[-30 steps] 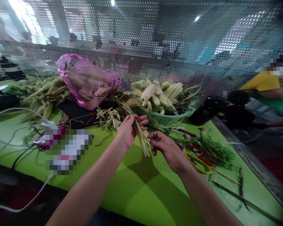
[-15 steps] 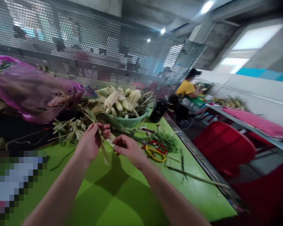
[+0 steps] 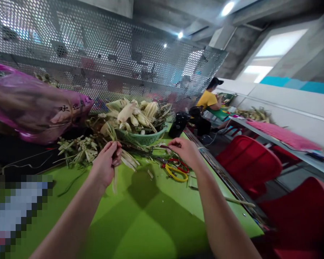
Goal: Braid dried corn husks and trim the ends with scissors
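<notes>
My left hand is closed around a small bundle of pale dried corn husk strips. Their green-tinged ends stick up above the fist, and one strip hangs below it. Farther right, my right hand has its fingertips pinched at the end of a thin dark red tool on the green table; its kind is unclear. Loose husk strips fan out beside my left hand. Scissors with one yellow and one red handle loop lie just below my right hand.
A green basket heaped with corn husks stands at the back, beside a black camera-like object. Folded husk pieces and a pink plastic bag lie left. Red chairs and a person in yellow are right.
My right hand has moved right, away from my left hand and the strips, over to the dark red tool. My left hand still grips its husk bundle.
</notes>
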`<move>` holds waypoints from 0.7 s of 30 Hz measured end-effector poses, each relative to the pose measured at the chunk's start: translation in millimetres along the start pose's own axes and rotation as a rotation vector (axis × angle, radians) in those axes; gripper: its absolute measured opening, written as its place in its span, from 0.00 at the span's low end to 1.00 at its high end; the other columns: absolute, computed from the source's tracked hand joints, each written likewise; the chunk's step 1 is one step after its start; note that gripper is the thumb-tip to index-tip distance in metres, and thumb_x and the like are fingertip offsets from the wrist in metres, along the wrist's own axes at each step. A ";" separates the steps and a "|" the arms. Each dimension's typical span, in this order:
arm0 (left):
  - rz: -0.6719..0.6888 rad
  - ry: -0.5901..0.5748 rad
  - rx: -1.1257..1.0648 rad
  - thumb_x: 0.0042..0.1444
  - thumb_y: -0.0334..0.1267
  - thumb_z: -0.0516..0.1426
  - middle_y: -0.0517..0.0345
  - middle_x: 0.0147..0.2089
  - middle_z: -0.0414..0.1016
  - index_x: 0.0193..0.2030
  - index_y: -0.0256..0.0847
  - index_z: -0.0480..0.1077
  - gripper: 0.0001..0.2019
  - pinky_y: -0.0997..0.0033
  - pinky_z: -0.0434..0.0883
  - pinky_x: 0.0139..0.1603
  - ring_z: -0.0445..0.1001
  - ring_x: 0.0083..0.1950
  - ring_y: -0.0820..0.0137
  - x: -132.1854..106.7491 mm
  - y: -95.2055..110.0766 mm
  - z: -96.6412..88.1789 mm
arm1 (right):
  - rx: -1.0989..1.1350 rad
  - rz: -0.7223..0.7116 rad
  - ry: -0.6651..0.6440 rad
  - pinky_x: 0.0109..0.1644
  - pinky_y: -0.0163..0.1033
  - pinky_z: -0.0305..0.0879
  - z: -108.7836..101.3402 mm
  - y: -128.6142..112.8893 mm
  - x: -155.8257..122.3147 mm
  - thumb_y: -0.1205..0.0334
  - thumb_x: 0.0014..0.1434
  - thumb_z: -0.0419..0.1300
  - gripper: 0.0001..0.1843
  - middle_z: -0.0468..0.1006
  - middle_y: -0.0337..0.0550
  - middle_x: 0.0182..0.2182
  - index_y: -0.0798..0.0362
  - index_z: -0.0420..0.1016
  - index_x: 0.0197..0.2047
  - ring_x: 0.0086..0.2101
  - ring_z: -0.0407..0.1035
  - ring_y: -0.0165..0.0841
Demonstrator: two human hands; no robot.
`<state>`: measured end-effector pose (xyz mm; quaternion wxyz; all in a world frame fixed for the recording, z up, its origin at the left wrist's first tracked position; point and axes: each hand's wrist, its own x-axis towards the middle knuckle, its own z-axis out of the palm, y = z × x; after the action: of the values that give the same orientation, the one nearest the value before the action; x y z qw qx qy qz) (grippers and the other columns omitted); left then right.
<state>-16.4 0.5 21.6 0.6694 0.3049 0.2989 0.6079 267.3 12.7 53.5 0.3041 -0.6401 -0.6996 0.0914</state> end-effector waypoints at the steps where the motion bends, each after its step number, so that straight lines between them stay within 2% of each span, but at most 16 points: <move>1: 0.001 -0.006 -0.001 0.56 0.36 0.58 0.68 0.21 0.57 0.31 0.37 0.65 0.07 0.83 0.49 0.17 0.50 0.16 0.84 0.0 -0.2 -0.1 | -0.015 -0.006 -0.028 0.34 0.39 0.58 3.0 4.6 0.7 0.60 0.53 0.61 0.07 0.78 0.40 0.27 0.51 0.80 0.33 0.28 0.68 0.35; 4: -0.005 -0.018 0.004 0.55 0.37 0.59 0.67 0.21 0.57 0.31 0.37 0.66 0.07 0.83 0.49 0.17 0.50 0.16 0.85 0.2 -0.8 -1.1 | -0.007 -0.027 -0.091 0.38 0.40 0.59 20.5 16.5 2.2 0.65 0.49 0.62 0.06 0.78 0.41 0.30 0.50 0.81 0.32 0.31 0.68 0.36; 7: -0.018 -0.026 0.010 0.55 0.37 0.59 0.67 0.22 0.58 0.31 0.37 0.66 0.07 0.83 0.49 0.17 0.50 0.16 0.84 0.0 -0.8 -2.0 | 0.034 -0.047 -0.130 0.44 0.40 0.59 38.0 24.0 2.9 0.71 0.43 0.63 0.11 0.79 0.42 0.35 0.49 0.80 0.30 0.37 0.69 0.38; 9: -0.024 -0.033 0.018 0.56 0.38 0.58 0.66 0.22 0.58 0.32 0.37 0.66 0.07 0.83 0.49 0.17 0.51 0.16 0.84 -0.4 -0.5 -2.1 | 0.079 -0.047 -0.135 0.45 0.39 0.59 44.2 25.9 3.1 0.73 0.41 0.62 0.10 0.79 0.42 0.35 0.49 0.78 0.26 0.38 0.68 0.38; 11: -0.026 -0.038 0.023 0.57 0.38 0.58 0.66 0.22 0.58 0.32 0.37 0.66 0.07 0.82 0.50 0.17 0.51 0.17 0.84 -0.8 -0.1 -1.9 | 0.135 -0.025 -0.110 0.43 0.39 0.59 45.4 26.0 3.4 0.71 0.43 0.62 0.06 0.78 0.42 0.31 0.50 0.75 0.25 0.35 0.68 0.36; 13: -0.024 -0.039 0.023 0.57 0.37 0.58 0.66 0.22 0.58 0.32 0.37 0.66 0.07 0.82 0.49 0.17 0.51 0.17 0.84 -0.9 -0.2 -1.9 | 0.214 0.007 -0.062 0.38 0.39 0.59 42.5 24.7 4.0 0.66 0.47 0.60 0.02 0.77 0.40 0.28 0.51 0.74 0.28 0.30 0.66 0.34; 16: -0.018 -0.041 0.018 0.56 0.37 0.58 0.66 0.22 0.58 0.32 0.37 0.66 0.07 0.82 0.49 0.17 0.51 0.17 0.84 -0.1 -1.8 -2.4 | 0.369 0.046 0.039 0.33 0.38 0.60 32.8 21.5 4.7 0.58 0.52 0.58 0.08 0.76 0.38 0.26 0.52 0.70 0.35 0.26 0.65 0.32; 21: -0.029 -0.045 0.021 0.55 0.38 0.59 0.66 0.22 0.59 0.32 0.37 0.66 0.07 0.82 0.49 0.17 0.51 0.17 0.84 0.2 -4.7 -2.1 | 0.602 0.049 0.327 0.34 0.37 0.63 10.7 24.5 2.3 0.55 0.54 0.58 0.11 0.73 0.37 0.28 0.51 0.68 0.39 0.28 0.67 0.30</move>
<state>-15.0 0.5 16.6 0.6815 0.3212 0.2946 0.5879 282.0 21.6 33.0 0.5852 -0.5443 -0.5678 0.1973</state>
